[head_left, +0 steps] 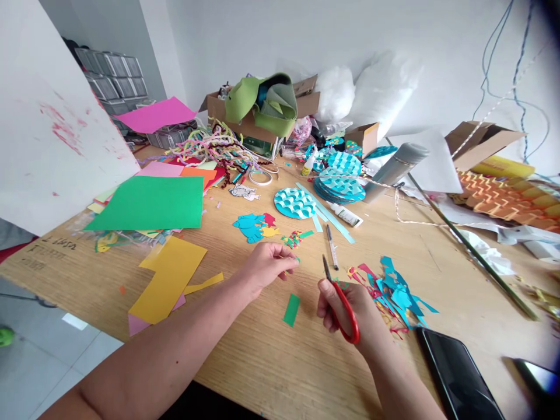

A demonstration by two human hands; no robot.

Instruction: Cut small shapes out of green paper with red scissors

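Note:
My right hand point(343, 306) is wrapped round a pair of red-handled scissors point(351, 324), their blades pointing up and away, looking closed. My left hand point(273, 265) pinches a tiny green scrap of paper point(298, 260) at its fingertips, mostly hidden by the fingers. Between the hands a green paper strip point(291, 310) lies flat on the wooden table. Just beyond my left hand are a small pile of red, green and yellow paper bits point(292, 238) and blue, red and yellow paper fish point(251, 227). A pen point(332, 247) lies past the scissor tips.
Blue and red paper offcuts point(396, 291) and a black phone point(457, 373) lie at right. Coloured sheets point(153, 201) cover the left side. Further back are a wavy blue paper disc point(294, 202), a glue bottle point(345, 214), a grey flask point(396, 169) and a thin stick point(472, 248).

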